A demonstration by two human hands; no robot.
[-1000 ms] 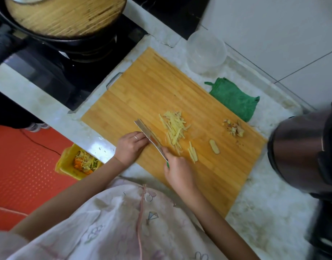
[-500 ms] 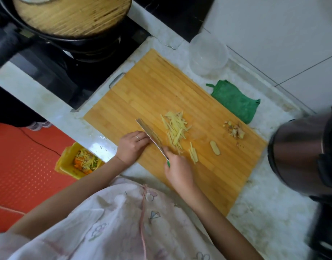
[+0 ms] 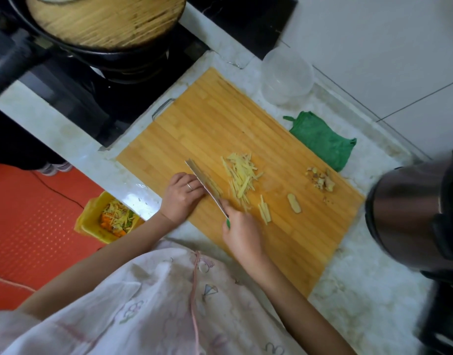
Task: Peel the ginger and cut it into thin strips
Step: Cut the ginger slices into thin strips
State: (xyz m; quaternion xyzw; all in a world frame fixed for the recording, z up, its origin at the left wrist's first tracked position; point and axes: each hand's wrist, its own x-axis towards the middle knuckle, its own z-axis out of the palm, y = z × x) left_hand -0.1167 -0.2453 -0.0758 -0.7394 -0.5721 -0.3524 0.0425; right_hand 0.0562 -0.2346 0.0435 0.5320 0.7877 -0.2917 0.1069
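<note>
Head view: we find the R hand (image 3: pixel 242 233) wrapped round the green handle of the knife (image 3: pixel 205 184), blade edge-down on the board (image 3: pixel 220 119). L hand (image 3: pixel 182 196) sits w/ fingers curled, knuckles against the blade's flat. Whether it pins a ginger piece we cannot tell, as the blade hides it. Cut strips (image 3: pixel 242 179) lie heaped just right of the blade, w/ a small bundle (image 3: pixel 264 212) and one slice (image 3: pixel 294 203) further right and peel (image 3: pixel 321 180) near the board's right end. Vs. 1 s ago: hands, knife and heaps approx. unchanged, no new strips noted. We judge peeling done and slicing in its last passes; bundle and slice still need work. Bin (image 3: pixel 92 213) w/ scraps stands below the counter.
</note>
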